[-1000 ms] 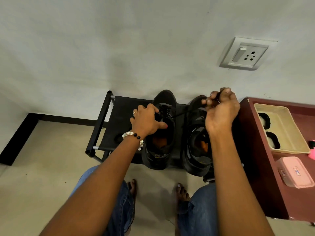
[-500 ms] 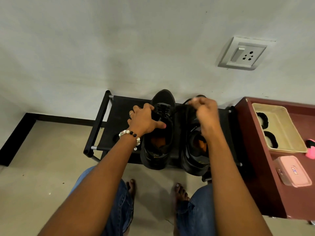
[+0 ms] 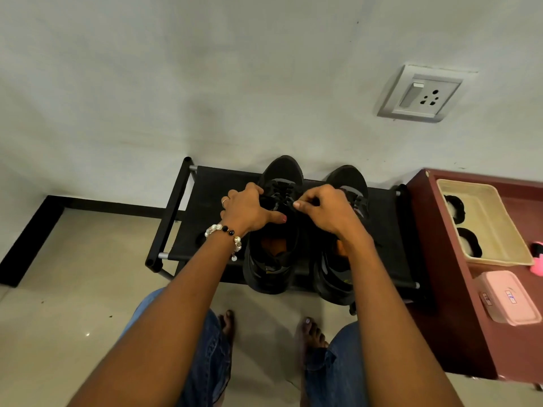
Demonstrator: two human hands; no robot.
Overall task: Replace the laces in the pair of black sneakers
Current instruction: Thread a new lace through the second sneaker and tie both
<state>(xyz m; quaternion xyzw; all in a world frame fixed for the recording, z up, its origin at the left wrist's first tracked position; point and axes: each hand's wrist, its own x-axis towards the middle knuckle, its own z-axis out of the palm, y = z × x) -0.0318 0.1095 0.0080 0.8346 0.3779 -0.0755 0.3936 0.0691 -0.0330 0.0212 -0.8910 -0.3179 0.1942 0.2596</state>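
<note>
Left grip (image 3: pixel 249 211) clamps the left black mesh sneaker (image 3: pixel 274 227) steady, so the right grip (image 3: pixel 321 210) can pinch its thin black lace (image 3: pixel 283 190).

The left wrist wears a bead bracelet (image 3: pixel 224 235), white with some black beads. A ring (image 3: pixel 224 202) sits on one left finger. The legs are in blue jeans (image 3: pixel 205 356), the feet bare.

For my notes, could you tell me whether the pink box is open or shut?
Shut: the pink box has its lid flat on top.
</note>
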